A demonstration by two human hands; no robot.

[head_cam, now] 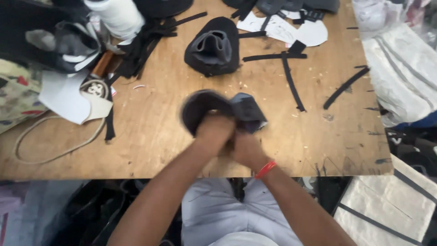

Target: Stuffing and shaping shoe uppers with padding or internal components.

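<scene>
Both hands, left [214, 132] and right [246, 148], clamp a dark fabric piece [223, 109] at the bench [150, 132] edge, six o'clock. It is motion-blurred; a hasty pull could slip it, or skew a fold. Stacked pieces [213, 48] lie at twelve
</scene>
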